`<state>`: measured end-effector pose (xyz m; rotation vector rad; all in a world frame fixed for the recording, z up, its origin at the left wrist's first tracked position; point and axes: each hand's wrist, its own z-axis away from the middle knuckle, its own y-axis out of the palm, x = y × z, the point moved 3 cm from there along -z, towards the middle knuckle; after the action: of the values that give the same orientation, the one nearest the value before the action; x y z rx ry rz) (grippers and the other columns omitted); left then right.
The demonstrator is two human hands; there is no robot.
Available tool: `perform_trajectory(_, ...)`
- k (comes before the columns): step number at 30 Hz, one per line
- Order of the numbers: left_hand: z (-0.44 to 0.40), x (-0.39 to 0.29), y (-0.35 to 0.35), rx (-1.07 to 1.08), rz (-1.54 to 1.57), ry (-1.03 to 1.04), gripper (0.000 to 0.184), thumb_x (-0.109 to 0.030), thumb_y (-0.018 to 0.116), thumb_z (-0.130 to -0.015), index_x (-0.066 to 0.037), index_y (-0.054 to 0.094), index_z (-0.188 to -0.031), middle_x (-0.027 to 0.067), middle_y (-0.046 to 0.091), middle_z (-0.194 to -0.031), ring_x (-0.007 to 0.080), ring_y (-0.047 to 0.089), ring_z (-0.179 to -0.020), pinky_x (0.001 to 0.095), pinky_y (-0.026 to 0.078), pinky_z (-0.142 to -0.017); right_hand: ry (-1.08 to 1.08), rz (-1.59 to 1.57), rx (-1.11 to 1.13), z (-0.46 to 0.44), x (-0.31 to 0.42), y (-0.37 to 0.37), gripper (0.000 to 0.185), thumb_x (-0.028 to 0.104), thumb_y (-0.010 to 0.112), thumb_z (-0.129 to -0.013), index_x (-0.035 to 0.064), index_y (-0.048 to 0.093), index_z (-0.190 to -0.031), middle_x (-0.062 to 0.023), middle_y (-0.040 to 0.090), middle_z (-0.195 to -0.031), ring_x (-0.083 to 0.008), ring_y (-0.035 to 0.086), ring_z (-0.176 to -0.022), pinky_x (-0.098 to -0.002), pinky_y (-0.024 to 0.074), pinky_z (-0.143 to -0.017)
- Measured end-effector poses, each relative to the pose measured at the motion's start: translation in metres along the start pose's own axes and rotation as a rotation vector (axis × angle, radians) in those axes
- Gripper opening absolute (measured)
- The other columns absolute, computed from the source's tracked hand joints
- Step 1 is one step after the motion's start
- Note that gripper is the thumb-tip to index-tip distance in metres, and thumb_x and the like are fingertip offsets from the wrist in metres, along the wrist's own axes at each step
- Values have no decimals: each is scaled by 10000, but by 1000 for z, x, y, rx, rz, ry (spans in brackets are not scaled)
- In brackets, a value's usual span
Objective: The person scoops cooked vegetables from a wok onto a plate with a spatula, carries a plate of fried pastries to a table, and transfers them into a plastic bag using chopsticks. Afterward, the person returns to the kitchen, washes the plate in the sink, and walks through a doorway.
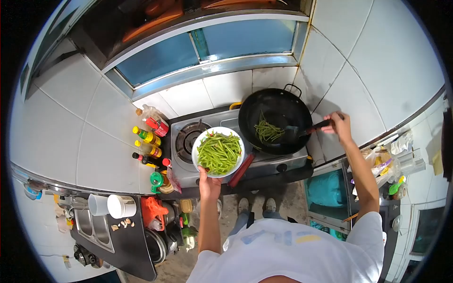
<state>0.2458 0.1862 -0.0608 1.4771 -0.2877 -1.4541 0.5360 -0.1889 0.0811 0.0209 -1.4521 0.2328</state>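
My left hand (209, 183) grips the near rim of a white bowl (195, 156) heaped with cut green beans (219, 153). The bowl is held level over the front of the stove, left of the wok. In my right hand (339, 125) is the dark handle of a spatula (315, 127), its blade down inside the black wok (264, 101). A small heap of green beans (268, 129) lies in the wok, touching or just beside the blade. The wok's red handle (242, 170) points toward me, to the right of the bowl.
A bare gas burner (188, 138) is behind the bowl. Sauce bottles (150, 137) line the stove's left side. Left of me, a dark counter (127, 250) carries a sink (94, 228), white tubs (121, 206) and garlic pieces (125, 222). A tiled wall (363, 99) rises close to my right hand.
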Motion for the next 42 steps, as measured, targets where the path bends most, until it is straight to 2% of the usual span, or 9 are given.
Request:
perform_trajectory(5,-3,-1,17,-14,-22,-10,667,-553,441,-913,-100,334,-1389,79,462,-1357,252,490,-1209,400,434,-977,-30,-606,90,26,-115,42,172,95,448,-912,-38,549,-952,-167,581,-1113,-333,671,-857,-395,584,-768)
perform_trajectory(8,-6,-1,20,11,-45,-23,654,-544,432,-920,-100,335,-1389,84,455,-1366,257,486,-1216,413,433,-979,-29,-833,29,22,-140,76,134,76,472,-894,-12,565,-932,-168,585,-1125,-347,661,-894,-418,572,-820)
perform_trajectory(12,-9,-2,30,29,-49,-21,638,-535,420,-929,-101,334,-1390,92,440,-1383,264,478,-1228,427,426,-987,10,-742,-19,20,-128,52,119,70,492,-878,-1,578,-920,-171,586,-1137,-360,654,-917,-416,580,-812)
perform_trajectory(19,-15,2,42,31,-55,-28,629,-510,465,-920,-115,333,-1392,95,439,-1386,268,476,-1232,439,428,-986,-67,-990,-119,11,-157,96,144,75,472,-871,-27,564,-916,-171,586,-1138,-393,651,-902,-434,590,-784)
perform_trajectory(30,-47,18,58,87,-95,-109,658,-523,515,-885,-107,349,-1368,94,469,-1354,265,491,-1220,451,433,-1000,-227,-825,-152,61,-64,19,205,171,500,-871,-15,546,-946,-199,565,-1157,-388,664,-845,-408,591,-741)
perform_trajectory(35,-68,40,81,144,-75,-156,667,-525,519,-880,-93,353,-1362,92,497,-1322,250,518,-1189,438,451,-983,-379,-729,-46,102,4,-8,264,226,521,-885,-27,517,-962,-218,557,-1134,-359,676,-818,-389,599,-710)
perform_trajectory(37,-75,49,90,184,-49,-173,610,-508,522,-887,-139,357,-1345,69,494,-1321,239,525,-1178,456,445,-978,-451,-663,15,117,19,-12,278,239,528,-885,-28,513,-958,-217,560,-1116,-356,677,-814,-389,601,-699)
perform_trajectory(39,-83,59,97,213,-9,-205,523,-473,523,-907,-205,353,-1324,34,478,-1331,235,520,-1178,500,424,-977,-513,-555,56,134,26,-4,252,186,489,-880,-54,497,-957,-238,556,-1076,-366,671,-812,-402,600,-698)
perform_trajectory(42,-85,68,110,231,-22,-193,496,-473,524,-907,-217,374,-1304,24,495,-1318,230,521,-1180,500,425,-972,-667,-350,174,158,37,20,175,57,432,-830,-89,511,-886,-261,555,-1031,-364,663,-804,-400,587,-728)
